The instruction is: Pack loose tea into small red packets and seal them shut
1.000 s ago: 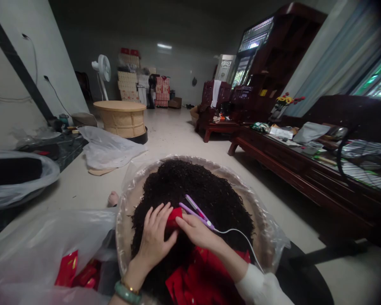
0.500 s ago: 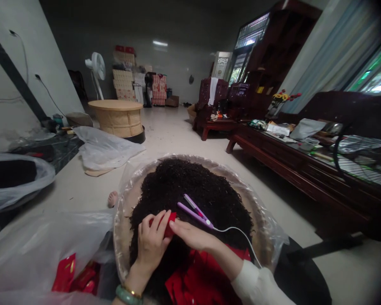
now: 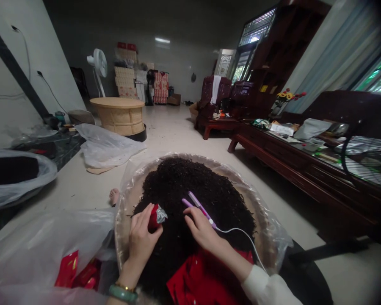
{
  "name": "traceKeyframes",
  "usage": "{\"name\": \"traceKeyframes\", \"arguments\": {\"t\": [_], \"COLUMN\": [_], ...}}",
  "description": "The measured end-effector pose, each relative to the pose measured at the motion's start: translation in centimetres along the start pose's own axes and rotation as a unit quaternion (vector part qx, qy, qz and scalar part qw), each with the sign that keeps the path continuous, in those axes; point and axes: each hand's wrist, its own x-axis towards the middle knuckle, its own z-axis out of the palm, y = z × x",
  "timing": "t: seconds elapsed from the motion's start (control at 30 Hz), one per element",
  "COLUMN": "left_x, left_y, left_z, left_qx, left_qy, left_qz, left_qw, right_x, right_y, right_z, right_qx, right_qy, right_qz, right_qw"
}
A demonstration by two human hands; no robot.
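My left hand (image 3: 140, 237) is closed around a small red foil packet (image 3: 155, 216) whose silvery open end points right. It hovers over the left side of a big heap of dark loose tea leaves (image 3: 193, 195). My right hand (image 3: 200, 228) rests on the heap with its fingers spread, touching a small purple corded heat sealer (image 3: 198, 207) that lies on the leaves. The leaves fill a wide round tray lined with clear plastic (image 3: 124, 199). A pile of red empty packets (image 3: 206, 279) lies at the near edge, below my wrists.
A clear plastic bag with more red packets (image 3: 73, 271) lies at the lower left. A bare foot (image 3: 114, 195) shows beside the tray. A long dark wooden bench (image 3: 305, 169) with clutter runs along the right. A round woven table (image 3: 120, 114) and fan (image 3: 98, 67) stand further back.
My hands have come apart. The left hand has carried the red packet to the left, away from the sealer. The right hand has let go of the packet and lies by the sealer.
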Motion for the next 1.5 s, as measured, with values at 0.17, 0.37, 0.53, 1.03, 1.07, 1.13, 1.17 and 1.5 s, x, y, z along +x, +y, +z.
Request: {"name": "traceKeyframes", "arguments": {"t": [0.17, 0.37, 0.53, 1.03, 1.07, 1.13, 1.17, 1.5], "left_x": [0.1, 0.4, 0.6, 1.6, 1.7, 1.7, 1.6, 1.6], "left_y": [-0.1, -0.2, -0.5, 1.0, 1.2, 1.4, 1.6, 2.4], "left_z": [-0.1, -0.3, -0.6, 0.0, 0.1, 0.4, 0.5, 0.7], "left_qx": [-0.017, -0.023, -0.022, -0.08, -0.086, -0.099, -0.106, -0.015], "left_qy": [0.013, 0.02, 0.015, 0.018, 0.013, 0.001, -0.004, -0.025], "left_qz": [-0.067, -0.092, -0.096, -0.101, -0.103, -0.108, -0.112, -0.006], "left_qw": [0.998, 0.995, 0.995, 0.992, 0.991, 0.989, 0.988, 1.0], "right_x": [1.1, 5.1, 5.1, 3.3, 3.2, 3.2, 3.3, 5.1], "right_y": [1.9, -0.4, -3.0, -2.0, -1.9, -1.7, -1.6, -1.1], "right_z": [0.3, 2.8, 4.6, 3.5, 3.4, 3.0, 2.7, 0.1], "right_qx": [-0.137, -0.239, -0.289, -0.334, -0.33, -0.305, -0.276, 0.484], "right_qy": [0.001, -0.107, -0.133, -0.125, -0.132, -0.136, -0.126, 0.086], "right_qz": [0.008, -0.036, -0.096, -0.153, -0.146, -0.123, -0.107, 0.344], "right_qw": [0.991, 0.964, 0.943, 0.922, 0.923, 0.935, 0.947, 0.8]}}
